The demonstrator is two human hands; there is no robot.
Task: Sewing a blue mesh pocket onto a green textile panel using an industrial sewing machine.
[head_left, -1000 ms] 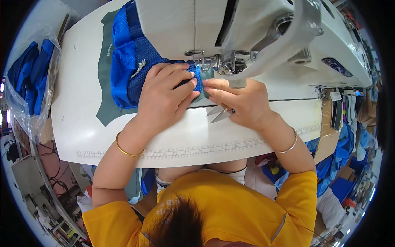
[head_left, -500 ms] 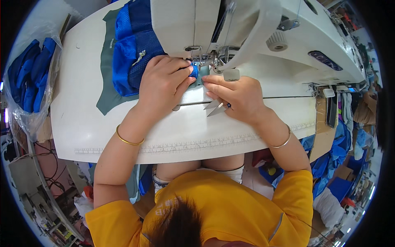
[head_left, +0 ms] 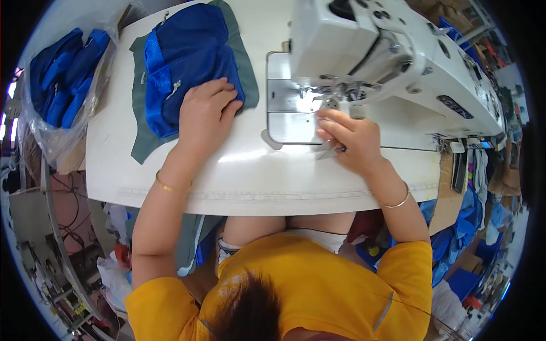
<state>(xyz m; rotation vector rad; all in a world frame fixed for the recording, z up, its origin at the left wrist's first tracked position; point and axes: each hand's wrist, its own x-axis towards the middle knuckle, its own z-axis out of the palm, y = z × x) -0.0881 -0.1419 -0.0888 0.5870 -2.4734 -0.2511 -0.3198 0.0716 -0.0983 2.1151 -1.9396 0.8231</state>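
Note:
A blue mesh fabric piece [head_left: 196, 48] with a shiny blue strip and a small pale cord lies on a grey-green fabric panel [head_left: 242, 48], left of the sewing machine [head_left: 335, 51]. My left hand [head_left: 209, 108] rests at its near right corner, fingers bent and pressed together on the blue mesh. Thread snips [head_left: 328, 152] are tucked in my right hand [head_left: 357, 139], blades sticking out to the left below the fingers. The thumb and forefinger of that hand are extended near the machine's needle area. No cloth lies on the metal needle plate [head_left: 287, 126].
A clear plastic bag [head_left: 37, 128] of blue fabric pieces stands left of the white sewing table [head_left: 256, 190]. A ruler strip runs along the table's near edge. At the right are a cardboard piece [head_left: 446, 196], a dark phone-like object [head_left: 459, 170] and heaped blue cloth [head_left: 463, 219].
The blue mesh and grey-green fabric have come out from under the machine's needle area, moving left with my left hand. My right hand has shifted slightly right, snips still in it.

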